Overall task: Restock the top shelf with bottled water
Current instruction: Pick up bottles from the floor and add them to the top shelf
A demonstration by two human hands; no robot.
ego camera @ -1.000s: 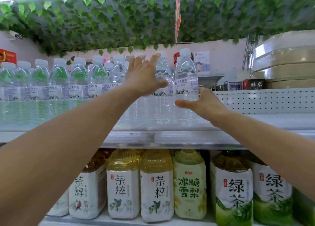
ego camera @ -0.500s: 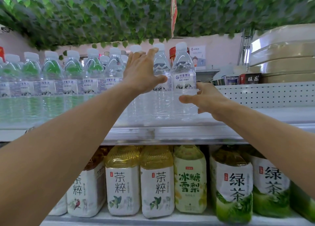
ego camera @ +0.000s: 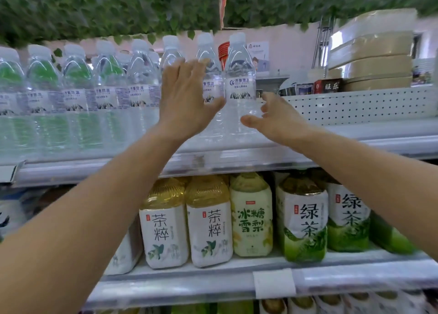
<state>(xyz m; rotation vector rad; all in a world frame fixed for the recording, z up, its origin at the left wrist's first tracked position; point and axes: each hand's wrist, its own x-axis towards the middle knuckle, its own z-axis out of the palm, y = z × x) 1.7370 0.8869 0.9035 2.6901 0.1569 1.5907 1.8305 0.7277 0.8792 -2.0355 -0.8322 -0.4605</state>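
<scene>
A row of clear water bottles (ego camera: 78, 96) with white caps stands along the top shelf (ego camera: 355, 133). The rightmost bottle (ego camera: 240, 77) stands upright at the end of the row. My left hand (ego camera: 187, 96) lies flat with straight fingers against the bottles just left of it. My right hand (ego camera: 272, 117) hovers beside the lower part of the rightmost bottle, fingers spread and relaxed, a small gap between them and the bottle.
Right of the bottles the top shelf has bare room before a white perforated panel (ego camera: 355, 103). Stacked brown boxes (ego camera: 369, 60) sit behind it. Tea bottles (ego camera: 208, 221) fill the shelf below. Green fake leaves (ego camera: 118, 8) hang overhead.
My right hand has let go of the rightmost bottle and drawn back slightly with fingers spread. My left hand stays against the bottles. The view has dropped a little.
</scene>
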